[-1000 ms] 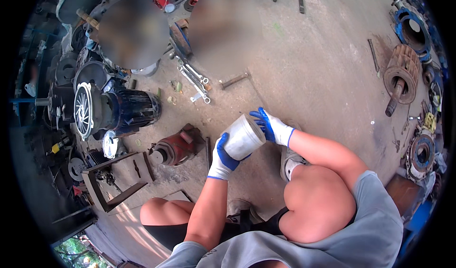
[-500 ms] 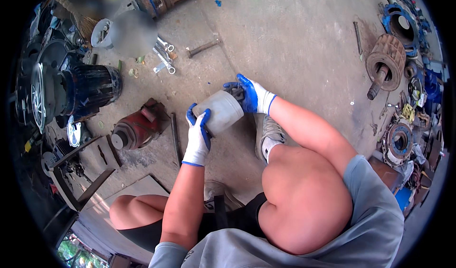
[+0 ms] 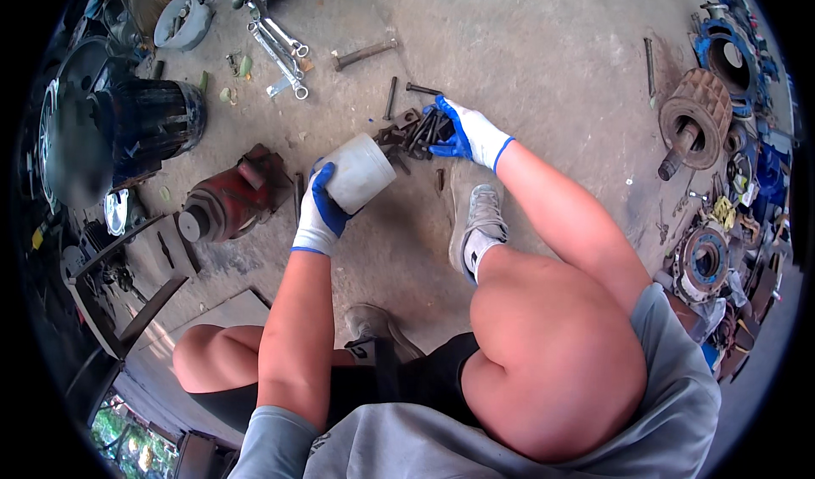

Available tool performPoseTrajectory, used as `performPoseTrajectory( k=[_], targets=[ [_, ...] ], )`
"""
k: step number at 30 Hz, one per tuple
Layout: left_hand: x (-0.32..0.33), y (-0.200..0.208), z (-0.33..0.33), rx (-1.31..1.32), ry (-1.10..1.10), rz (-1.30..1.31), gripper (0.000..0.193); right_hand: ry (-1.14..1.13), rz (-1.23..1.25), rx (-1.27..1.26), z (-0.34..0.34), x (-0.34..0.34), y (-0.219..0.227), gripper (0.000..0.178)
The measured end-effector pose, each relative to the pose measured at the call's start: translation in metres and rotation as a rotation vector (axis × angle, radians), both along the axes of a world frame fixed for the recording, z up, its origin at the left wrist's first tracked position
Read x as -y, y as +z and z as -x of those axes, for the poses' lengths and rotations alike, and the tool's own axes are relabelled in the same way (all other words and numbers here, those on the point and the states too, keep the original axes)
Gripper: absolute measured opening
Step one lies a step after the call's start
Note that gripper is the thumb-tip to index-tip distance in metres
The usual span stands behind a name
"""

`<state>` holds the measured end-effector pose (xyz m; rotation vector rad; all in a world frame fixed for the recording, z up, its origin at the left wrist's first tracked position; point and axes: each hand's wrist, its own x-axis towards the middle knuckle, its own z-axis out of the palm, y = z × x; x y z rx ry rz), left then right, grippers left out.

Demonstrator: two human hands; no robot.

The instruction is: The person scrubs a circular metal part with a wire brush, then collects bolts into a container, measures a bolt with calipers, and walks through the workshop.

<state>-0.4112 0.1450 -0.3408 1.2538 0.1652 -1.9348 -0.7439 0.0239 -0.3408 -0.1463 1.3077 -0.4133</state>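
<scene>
1. Wrapped firmly round the near side of the tilted can (image 3: 356, 171) with the left grip (image 3: 321, 211).
2. Parted wide with the right grip (image 3: 471, 133), beside a heap of bolts (image 3: 422, 135) on the floor (image 3: 543, 80); cannot tell whether any are held.
3. Could lose the can from the left grip through sliding on its smooth-looking side.
4. Could scatter bolts towards the shoe (image 3: 484, 224), just nearer the body than the right grip, by sweeping hastily.
5. Could bump the red part (image 3: 233, 192), left of the left grip, by swinging the can wide.
</scene>
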Motion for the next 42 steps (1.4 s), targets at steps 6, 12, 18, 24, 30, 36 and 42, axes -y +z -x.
performPoseTrajectory(
  k=[6,12,18,24,30,36,42],
  targets=[
    [-0.015,-0.004,-0.014,-0.164,0.049,0.039,0.082,0.02,0.046,0.002,-0.003,0.001,-0.001,0.04],
    [-0.019,-0.005,-0.021,-0.218,0.093,0.026,0.084,-0.008,0.19,-0.039,0.009,-0.009,-0.014,0.037],
    [-0.018,-0.001,-0.038,-0.264,0.06,0.032,0.086,0.148,0.3,-0.096,0.024,-0.011,-0.011,0.034],
    [-0.02,0.005,-0.042,-0.257,0.042,0.016,0.089,0.163,0.426,-0.142,0.029,-0.021,-0.013,0.03],
    [-0.023,0.013,-0.043,-0.31,0.039,0.039,0.086,0.045,0.249,-0.038,0.037,-0.02,-0.017,0.03],
    [-0.036,0.001,-0.049,-0.263,0.044,0.108,0.083,0.119,0.28,-0.138,0.02,-0.019,0.01,0.041],
    [-0.054,-0.006,-0.051,-0.197,0.035,0.1,0.092,0.63,0.585,-0.514,0.015,-0.016,0.029,0.058]
  ],
)
